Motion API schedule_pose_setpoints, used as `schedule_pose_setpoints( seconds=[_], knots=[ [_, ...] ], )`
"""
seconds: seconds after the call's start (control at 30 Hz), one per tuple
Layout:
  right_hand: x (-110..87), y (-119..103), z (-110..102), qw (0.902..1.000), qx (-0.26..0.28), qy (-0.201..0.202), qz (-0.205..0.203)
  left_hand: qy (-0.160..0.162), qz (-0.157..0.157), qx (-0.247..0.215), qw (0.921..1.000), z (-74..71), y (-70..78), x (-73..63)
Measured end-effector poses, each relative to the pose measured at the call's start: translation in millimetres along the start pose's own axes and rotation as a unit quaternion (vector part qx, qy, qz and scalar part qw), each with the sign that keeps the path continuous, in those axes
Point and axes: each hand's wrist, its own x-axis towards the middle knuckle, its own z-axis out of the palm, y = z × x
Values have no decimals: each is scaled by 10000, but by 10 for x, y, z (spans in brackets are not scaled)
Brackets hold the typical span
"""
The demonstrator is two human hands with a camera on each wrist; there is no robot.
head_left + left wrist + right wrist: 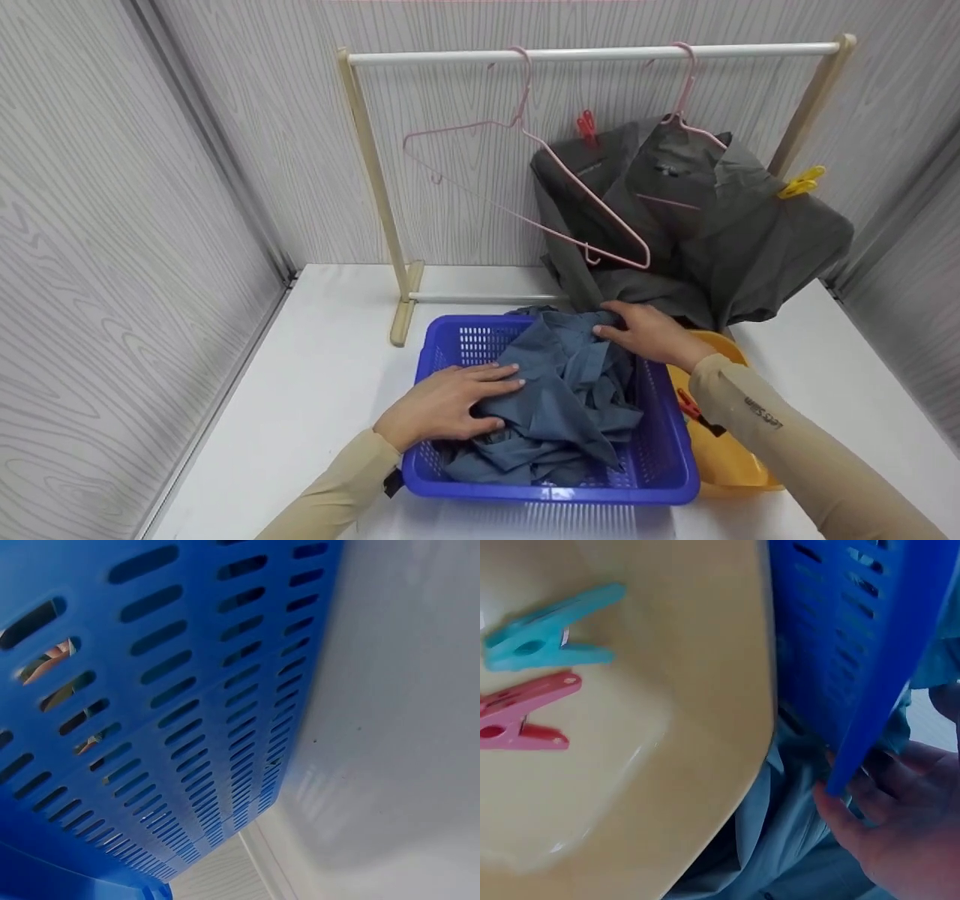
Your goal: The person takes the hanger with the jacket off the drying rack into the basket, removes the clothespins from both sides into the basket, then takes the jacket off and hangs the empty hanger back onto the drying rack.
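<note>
A crumpled blue-grey garment [559, 382] lies in the blue plastic basket [551, 493]. My left hand [450, 401] rests on the garment's left side, fingers extended over the fabric and thumb apart from them. At the basket's far right corner, my right hand [652, 332] is over the garment's edge, with thumb and index finger spread. In the right wrist view the right hand [907, 817] has its fingers right at the basket rim [870, 712]. The left wrist view shows mostly the slotted basket wall [195, 690], with bits of skin through the slots.
A drying rack [600, 56] stands behind, carrying a bare pink hanger [592, 199] and a dark grey collared shirt [780, 232] with a red clip [587, 127] and a yellow clip [802, 182]. Right of the basket, a yellow basin [724, 457] holds a teal clothespin [551, 630] and a pink clothespin [525, 712].
</note>
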Motion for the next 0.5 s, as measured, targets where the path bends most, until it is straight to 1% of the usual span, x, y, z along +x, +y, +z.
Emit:
schedule_pose_setpoints(
  seconds=[0.07,0.13,0.37,0.5],
  knots=[
    [58,-20,24,9999,-107,-30,74,20,4,2,10000,1,-7,4],
    [102,-30,59,9997,-216,106,49,19,-24,-3,10000,-2,-11,8],
    [167,-10,199,9948,-251,957,-225,1,-136,-66,9999,15,1,30],
    [152,-21,242,9879,-464,1405,-462,39,-159,-74,9998,24,0,31]
  ],
)
